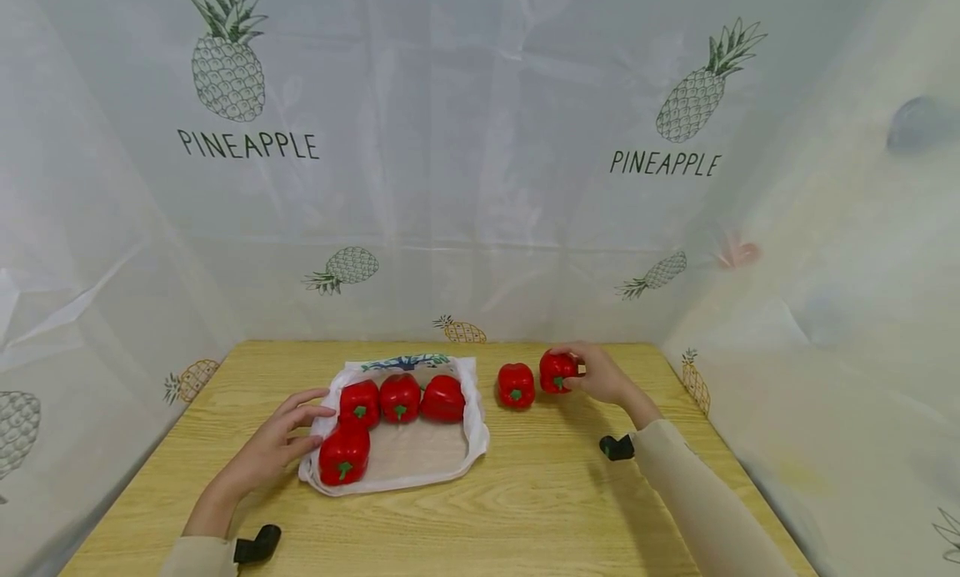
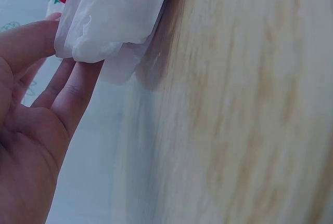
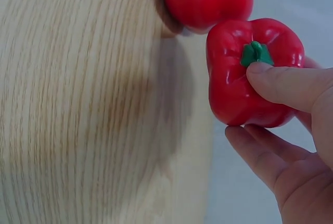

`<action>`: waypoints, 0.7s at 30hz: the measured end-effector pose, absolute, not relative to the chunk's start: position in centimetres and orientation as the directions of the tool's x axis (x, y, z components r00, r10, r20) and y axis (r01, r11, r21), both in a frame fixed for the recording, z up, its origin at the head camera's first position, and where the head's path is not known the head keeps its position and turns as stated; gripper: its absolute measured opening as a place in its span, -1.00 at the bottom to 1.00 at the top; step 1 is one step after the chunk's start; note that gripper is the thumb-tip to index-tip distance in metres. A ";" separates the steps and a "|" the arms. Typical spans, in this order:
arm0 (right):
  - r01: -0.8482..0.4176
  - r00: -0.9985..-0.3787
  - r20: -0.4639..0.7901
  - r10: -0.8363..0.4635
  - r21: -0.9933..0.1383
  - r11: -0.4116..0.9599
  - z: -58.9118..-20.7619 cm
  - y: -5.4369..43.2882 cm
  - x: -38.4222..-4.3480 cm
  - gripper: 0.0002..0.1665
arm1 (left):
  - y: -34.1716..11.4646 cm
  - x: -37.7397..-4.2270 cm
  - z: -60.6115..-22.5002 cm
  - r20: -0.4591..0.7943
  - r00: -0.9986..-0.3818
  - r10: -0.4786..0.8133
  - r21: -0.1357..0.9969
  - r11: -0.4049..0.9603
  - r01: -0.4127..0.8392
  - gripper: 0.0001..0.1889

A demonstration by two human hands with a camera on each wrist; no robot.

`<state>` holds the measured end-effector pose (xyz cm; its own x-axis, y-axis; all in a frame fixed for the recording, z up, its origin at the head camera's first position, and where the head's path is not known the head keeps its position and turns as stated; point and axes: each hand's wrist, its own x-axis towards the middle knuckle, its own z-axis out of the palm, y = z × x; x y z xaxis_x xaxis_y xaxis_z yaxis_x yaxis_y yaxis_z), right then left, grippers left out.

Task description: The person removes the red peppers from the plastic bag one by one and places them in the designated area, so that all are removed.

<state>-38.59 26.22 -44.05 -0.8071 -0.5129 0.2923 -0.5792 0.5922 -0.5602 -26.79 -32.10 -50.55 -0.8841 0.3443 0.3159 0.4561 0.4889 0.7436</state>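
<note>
In the head view, a white bag [image 1: 474, 444] with its rim folded down lies on the table and holds several red bell peppers [image 1: 400, 398]. My left hand [image 1: 270, 444] grips the bag's left rim; the left wrist view shows the white material [image 2: 112, 16] between thumb and fingers. To the right of the bag, my right hand [image 1: 602, 375] holds a red bell pepper [image 1: 556, 372]. Up close, the thumb presses beside the green stem of this pepper [image 3: 223, 89], with fingers behind and below it. Another red bell pepper [image 1: 516, 386] sits between the bag and that hand.
The wooden table [image 1: 540, 510] extends in front of the bag and to both sides. A pale curtain [image 1: 480, 185] printed with pineapples hangs behind and along the sides. Black wrist devices [image 1: 257, 544] are on both arms.
</note>
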 end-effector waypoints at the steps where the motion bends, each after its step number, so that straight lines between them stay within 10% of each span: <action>1: -0.583 -0.803 0.292 -0.519 -0.561 0.587 -44.2 26.3 -38.7 -0.36 | -32.1 -26.8 -50.6 0.314 -0.886 0.343 0.747 0.487 0.453 -0.65; 21: -0.557 -0.817 0.237 -0.526 -0.557 0.616 -46.1 27.4 -38.8 -0.37 | -32.0 -26.8 -50.5 0.301 -0.892 0.338 0.745 0.501 0.441 -0.65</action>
